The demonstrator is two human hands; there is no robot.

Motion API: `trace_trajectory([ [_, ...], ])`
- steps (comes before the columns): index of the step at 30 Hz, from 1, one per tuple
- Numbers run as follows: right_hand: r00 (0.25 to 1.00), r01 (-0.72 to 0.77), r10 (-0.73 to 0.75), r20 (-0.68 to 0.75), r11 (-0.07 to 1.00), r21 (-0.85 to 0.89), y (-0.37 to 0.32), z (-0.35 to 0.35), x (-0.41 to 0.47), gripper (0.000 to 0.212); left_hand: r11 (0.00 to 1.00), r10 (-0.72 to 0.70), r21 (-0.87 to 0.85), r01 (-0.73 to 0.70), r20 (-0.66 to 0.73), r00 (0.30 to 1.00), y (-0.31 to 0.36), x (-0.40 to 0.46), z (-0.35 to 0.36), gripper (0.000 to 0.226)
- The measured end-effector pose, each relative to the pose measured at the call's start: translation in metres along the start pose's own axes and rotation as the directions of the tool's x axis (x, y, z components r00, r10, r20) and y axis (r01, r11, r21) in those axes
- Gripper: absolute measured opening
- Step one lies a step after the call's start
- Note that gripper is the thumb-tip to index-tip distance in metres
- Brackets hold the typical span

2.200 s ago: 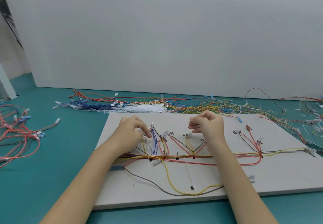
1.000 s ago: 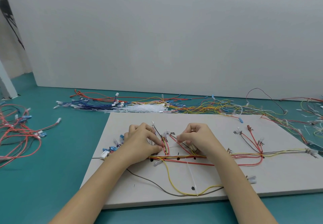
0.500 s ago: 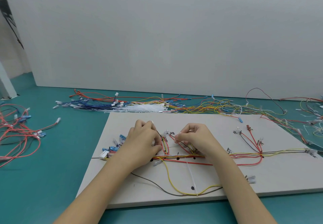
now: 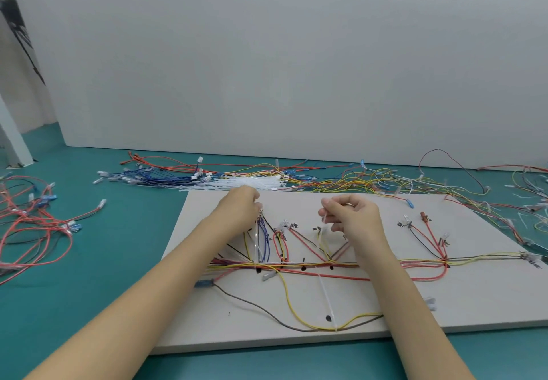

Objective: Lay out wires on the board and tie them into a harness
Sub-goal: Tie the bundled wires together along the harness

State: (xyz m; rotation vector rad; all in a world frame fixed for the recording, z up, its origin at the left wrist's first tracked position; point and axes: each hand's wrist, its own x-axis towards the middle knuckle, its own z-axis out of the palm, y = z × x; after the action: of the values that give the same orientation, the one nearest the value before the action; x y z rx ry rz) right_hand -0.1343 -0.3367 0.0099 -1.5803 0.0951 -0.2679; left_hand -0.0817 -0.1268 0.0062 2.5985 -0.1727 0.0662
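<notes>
Both hands are raised over the far half of the board point(image 4: 474, 296). Blue wires point(image 4: 263, 239) are pinched at their top by the curled left hand point(image 4: 241, 212). A white tie point(image 4: 325, 219) is pinched by the curled right hand point(image 4: 354, 216), beside the wires laid across the board.

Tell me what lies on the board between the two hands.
Head view: between the left hand and right hand, bare board at finger level; lower, red wire branches fan out.

My left hand point(image 4: 241, 212) pinches the blue wires' point(image 4: 263, 239) top end on the board point(image 4: 474, 290); my right hand point(image 4: 354, 216) pinches a white cable tie point(image 4: 325, 219).
</notes>
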Motion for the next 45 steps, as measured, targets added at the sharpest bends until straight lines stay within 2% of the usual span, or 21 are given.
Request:
trace_trajectory([
  [8, 0.989, -0.105, 0.112, 0.098, 0.992, -0.070, -0.002, 0.005, -0.005, 0.017, 0.971, -0.068, -0.230, 0.059, -0.028, 0.997, 0.001, 0.013, 0.001, 0.011],
  [11, 0.985, -0.105, 0.118, 0.124, 0.989, -0.105, -0.001, 0.007, -0.006, 0.016, 0.934, -0.104, -0.340, 0.112, 0.040, 0.994, -0.001, 0.014, 0.000, 0.010],
  [14, 0.984, -0.096, 0.112, 0.140, 0.989, -0.115, 0.000, 0.008, -0.007, 0.014, 0.927, -0.076, -0.356, 0.121, 0.137, 0.988, 0.003, 0.014, -0.001, 0.009],
  [17, 0.983, -0.086, 0.103, 0.151, 0.989, -0.120, 0.000, 0.008, -0.007, 0.013, 0.949, 0.009, -0.307, 0.070, 0.247, 0.969, 0.010, 0.009, 0.000, 0.013],
  [19, 0.984, -0.076, 0.095, 0.153, 0.989, -0.126, 0.000, 0.008, -0.007, 0.012, 0.963, 0.041, -0.270, 0.025, 0.235, 0.971, 0.014, 0.002, -0.003, 0.020],
  [21, 0.985, -0.062, 0.083, 0.154, 0.989, -0.137, 0.001, 0.008, -0.006, 0.011, 0.987, 0.039, -0.161, -0.026, 0.080, 0.996, 0.014, -0.009, -0.011, 0.028],
  [23, 0.985, -0.048, 0.070, 0.155, 0.989, -0.141, 0.001, 0.008, -0.006, 0.010, 0.992, 0.084, -0.082, -0.095, -0.121, 0.989, 0.013, -0.033, -0.022, 0.019],
  [24, 0.985, -0.042, 0.064, 0.158, 0.989, -0.145, 0.001, 0.008, -0.006, 0.010, 0.985, 0.127, -0.090, -0.145, -0.176, 0.976, 0.011, -0.048, -0.025, 0.014],
  [25, 0.985, -0.035, 0.060, 0.161, 0.988, -0.152, 0.001, 0.008, -0.006, 0.011, 0.974, 0.174, -0.113, -0.197, -0.189, 0.966, 0.010, -0.065, -0.027, 0.018],
  [27, 0.985, -0.020, 0.050, 0.167, 0.984, -0.177, 0.002, 0.008, -0.006, 0.011, 0.954, 0.248, -0.146, -0.260, -0.096, 0.964, 0.008, -0.100, -0.024, 0.032],
  [29, 0.984, -0.007, 0.042, 0.176, 0.981, -0.195, 0.002, 0.009, -0.006, 0.011, 0.957, 0.282, -0.075, -0.279, 0.041, 0.958, 0.006, -0.126, -0.017, 0.043],
  [31, 0.982, -0.009, 0.046, 0.185, 0.981, -0.196, 0.003, 0.010, -0.007, 0.013, 0.950, 0.310, -0.004, -0.311, 0.104, 0.945, 0.004, -0.141, -0.009, 0.036],
  [33, 0.980, -0.011, 0.051, 0.192, 0.979, -0.206, 0.004, 0.012, -0.008, 0.013, 0.947, 0.321, 0.001, -0.322, 0.090, 0.943, 0.002, -0.145, -0.004, 0.021],
  [35, 0.980, -0.012, 0.055, 0.194, 0.975, -0.220, 0.005, 0.013, -0.008, 0.013, 0.950, 0.311, 0.005, -0.312, 0.072, 0.948, 0.002, -0.146, -0.002, 0.017],
  [41, 0.978, -0.006, 0.052, 0.201, 0.975, -0.223, 0.008, 0.014, -0.008, 0.011, 0.905, 0.392, 0.171, -0.389, 0.014, 0.920, 0.010, -0.157, -0.003, 0.013],
  [43, 0.978, 0.000, 0.046, 0.204, 0.976, -0.219, 0.008, 0.015, -0.008, 0.011, 0.845, 0.467, 0.295, -0.446, -0.003, 0.884, 0.014, -0.159, -0.004, 0.013],
  [45, 0.978, 0.010, 0.038, 0.207, 0.974, -0.225, 0.009, 0.015, -0.009, 0.010, 0.816, 0.522, 0.325, -0.479, -0.056, 0.851, 0.018, -0.162, -0.008, 0.020],
])
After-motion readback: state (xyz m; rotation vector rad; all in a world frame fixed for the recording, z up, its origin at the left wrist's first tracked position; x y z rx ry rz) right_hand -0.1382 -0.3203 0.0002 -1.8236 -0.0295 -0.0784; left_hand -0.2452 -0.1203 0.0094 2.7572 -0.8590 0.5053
